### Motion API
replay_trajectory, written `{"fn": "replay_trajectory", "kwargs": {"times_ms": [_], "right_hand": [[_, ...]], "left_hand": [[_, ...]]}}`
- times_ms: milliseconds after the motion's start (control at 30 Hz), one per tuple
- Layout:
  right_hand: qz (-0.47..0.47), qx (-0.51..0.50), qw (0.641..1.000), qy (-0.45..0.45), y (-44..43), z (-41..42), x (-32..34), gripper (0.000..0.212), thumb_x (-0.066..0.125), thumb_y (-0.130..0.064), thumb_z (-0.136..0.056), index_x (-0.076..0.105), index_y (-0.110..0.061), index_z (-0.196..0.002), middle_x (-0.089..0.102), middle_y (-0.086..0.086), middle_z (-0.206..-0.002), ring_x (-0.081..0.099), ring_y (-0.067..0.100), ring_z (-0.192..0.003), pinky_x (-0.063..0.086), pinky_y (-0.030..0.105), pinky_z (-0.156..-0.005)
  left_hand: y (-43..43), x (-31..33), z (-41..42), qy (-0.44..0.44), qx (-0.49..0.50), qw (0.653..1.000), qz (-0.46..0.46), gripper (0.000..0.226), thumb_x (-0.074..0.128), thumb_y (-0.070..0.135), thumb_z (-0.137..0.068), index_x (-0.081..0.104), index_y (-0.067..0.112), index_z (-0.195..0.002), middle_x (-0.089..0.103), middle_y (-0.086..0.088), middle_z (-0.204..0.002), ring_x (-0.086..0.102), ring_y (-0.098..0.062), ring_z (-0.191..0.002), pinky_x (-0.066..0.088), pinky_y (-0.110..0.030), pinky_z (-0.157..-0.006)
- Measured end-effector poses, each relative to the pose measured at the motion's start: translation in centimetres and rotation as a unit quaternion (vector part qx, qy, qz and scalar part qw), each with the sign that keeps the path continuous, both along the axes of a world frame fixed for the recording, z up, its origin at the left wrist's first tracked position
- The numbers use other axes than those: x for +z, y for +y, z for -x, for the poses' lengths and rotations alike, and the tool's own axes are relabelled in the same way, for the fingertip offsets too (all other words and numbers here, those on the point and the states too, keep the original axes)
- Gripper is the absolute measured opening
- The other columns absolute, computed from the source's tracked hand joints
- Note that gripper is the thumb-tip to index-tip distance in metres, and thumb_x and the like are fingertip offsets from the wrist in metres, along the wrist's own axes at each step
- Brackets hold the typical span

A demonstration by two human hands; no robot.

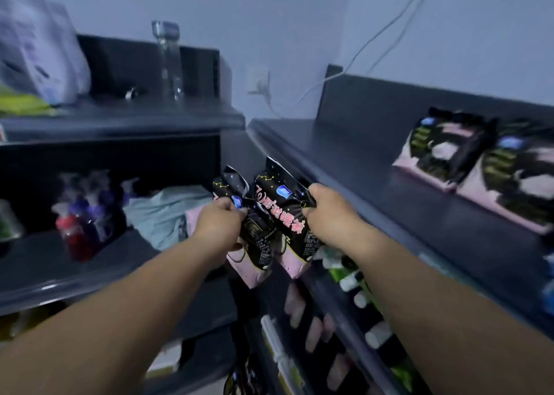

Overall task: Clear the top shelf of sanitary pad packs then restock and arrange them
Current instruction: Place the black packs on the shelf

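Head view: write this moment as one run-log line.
left hand: grips left pack | right hand: grips right pack | top shelf: holds shelved packs

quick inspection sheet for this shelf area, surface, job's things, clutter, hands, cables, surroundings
Surface: dark top shelf, bare at its left end.
Job's things: first shelved pack lies beside second shelved pack at the right; left pack and right pack are held in front of the shelf.
Clutter: spray bottles and blue cloth inside the neighbouring unit; clear bottle and white bags on its top.
Hands: left hand grips the left pack; right hand grips the right pack.
Cables: white cable runs down the wall towards a socket.
Surroundings: pale wall; small bottles on lower shelves, blurred.
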State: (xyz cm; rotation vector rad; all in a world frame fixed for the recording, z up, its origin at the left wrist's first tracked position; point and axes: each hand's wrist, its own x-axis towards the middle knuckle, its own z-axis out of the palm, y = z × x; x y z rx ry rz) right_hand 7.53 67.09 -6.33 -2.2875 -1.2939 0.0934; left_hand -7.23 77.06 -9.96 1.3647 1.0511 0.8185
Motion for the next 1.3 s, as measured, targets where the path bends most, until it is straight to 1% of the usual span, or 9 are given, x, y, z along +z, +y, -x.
{"fn": "replay_trajectory", "kwargs": {"times_ms": [100,267,433,667,833,1033,1133,1233,1300], "right_hand": [[-0.042,-0.016,0.999,-0.025,-2.1,-1.4,4.0,0.013,0.055,-0.015,-0.091,0.045,-0.016,-0.083,0.049,-0.002,-0.078,0.053,0.027,-0.084,0.040,0.033,-0.067],[-0.082,-0.059,0.993,-0.057,-6.4,-4.7,9.1,0.010,0.055,-0.014,-0.091,0.048,-0.013,-0.085,0.051,0.001,-0.081,0.054,0.027,-0.086,0.040,0.033,-0.069],[-0.089,-0.125,0.984,-0.087,-11.0,-8.9,12.9,0.030,0.053,-0.011,-0.093,0.033,-0.017,-0.071,0.045,0.002,-0.074,0.045,0.024,-0.075,0.031,0.033,-0.060],[-0.068,-0.189,0.974,-0.104,-15.3,-13.5,16.1,0.020,0.052,-0.008,-0.093,0.041,-0.012,-0.077,0.047,0.003,-0.080,0.047,0.023,-0.077,0.035,0.032,-0.063],[-0.042,-0.237,0.966,-0.092,-17.3,-15.6,16.5,0.025,0.053,-0.010,-0.095,0.041,-0.015,-0.074,0.047,0.002,-0.080,0.047,0.022,-0.080,0.035,0.031,-0.065],[-0.047,-0.321,0.944,-0.061,-18.7,-18.0,16.2,0.023,0.054,-0.009,-0.094,0.042,-0.015,-0.075,0.049,0.002,-0.080,0.045,0.016,-0.069,0.036,0.030,-0.060],[-0.030,-0.364,0.927,-0.087,-18.8,-18.6,16.2,0.011,0.055,-0.008,-0.090,0.053,-0.016,-0.097,0.060,0.006,-0.106,0.053,0.020,-0.086,0.043,0.031,-0.073],[0.023,-0.391,0.911,-0.130,-18.5,-18.6,15.9,0.058,0.056,-0.010,-0.088,0.038,-0.021,-0.142,0.038,0.005,-0.147,0.045,0.027,-0.128,0.040,0.035,-0.103],[0.030,-0.401,0.902,-0.154,-18.0,-18.5,15.6,0.064,0.053,-0.009,-0.090,0.029,-0.022,-0.149,0.025,0.005,-0.156,0.037,0.031,-0.136,0.037,0.040,-0.108]], "left_hand": [[-1.0,3.9,-1.8,-0.031,-0.007,0.999,-0.027,0.032,0.059,0.012,-0.094,0.043,0.016,-0.067,0.055,-0.015,-0.082,0.054,-0.026,-0.075,0.054,-0.048,-0.071],[-2.8,9.1,-5.4,-0.075,-0.042,0.995,-0.054,0.031,0.057,0.010,-0.096,0.043,0.014,-0.069,0.054,-0.013,-0.080,0.054,-0.025,-0.070,0.055,-0.045,-0.069],[-4.3,12.7,-9.2,-0.096,-0.064,0.990,-0.085,0.030,0.058,0.013,-0.096,0.042,0.013,-0.071,0.056,-0.013,-0.083,0.057,-0.028,-0.072,0.058,-0.049,-0.071],[-4.2,14.4,-15.7,-0.099,-0.111,0.985,-0.093,0.019,0.061,0.018,-0.092,0.048,0.015,-0.078,0.058,-0.016,-0.088,0.058,-0.028,-0.080,0.053,-0.062,-0.080],[-3.4,14.4,-22.3,-0.105,-0.166,0.977,-0.077,0.026,0.061,0.015,-0.092,0.044,0.014,-0.073,0.054,-0.015,-0.085,0.053,-0.027,-0.078,0.052,-0.060,-0.083],[-3.0,14.2,-29.9,-0.081,-0.219,0.966,-0.108,0.023,0.058,0.013,-0.086,0.044,0.013,-0.067,0.057,-0.019,-0.079,0.059,-0.033,-0.075,0.056,-0.055,-0.075],[-4.1,15.0,-31.8,-0.057,-0.285,0.947,-0.136,0.026,0.052,0.019,-0.094,0.049,0.012,-0.070,0.055,-0.013,-0.080,0.058,-0.031,-0.077,0.055,-0.043,-0.079],[-5.3,15.0,-32.9,-0.042,-0.345,0.928,-0.131,0.025,0.047,0.026,-0.100,0.048,0.011,-0.079,0.046,-0.006,-0.072,0.044,-0.023,-0.062,0.039,-0.031,-0.064],[-5.8,14.5,-33.4,-0.031,-0.370,0.916,-0.150,0.020,0.047,0.023,-0.100,0.047,0.013,-0.082,0.039,-0.003,-0.070,0.039,-0.020,-0.058,0.033,-0.025,-0.055]]}}
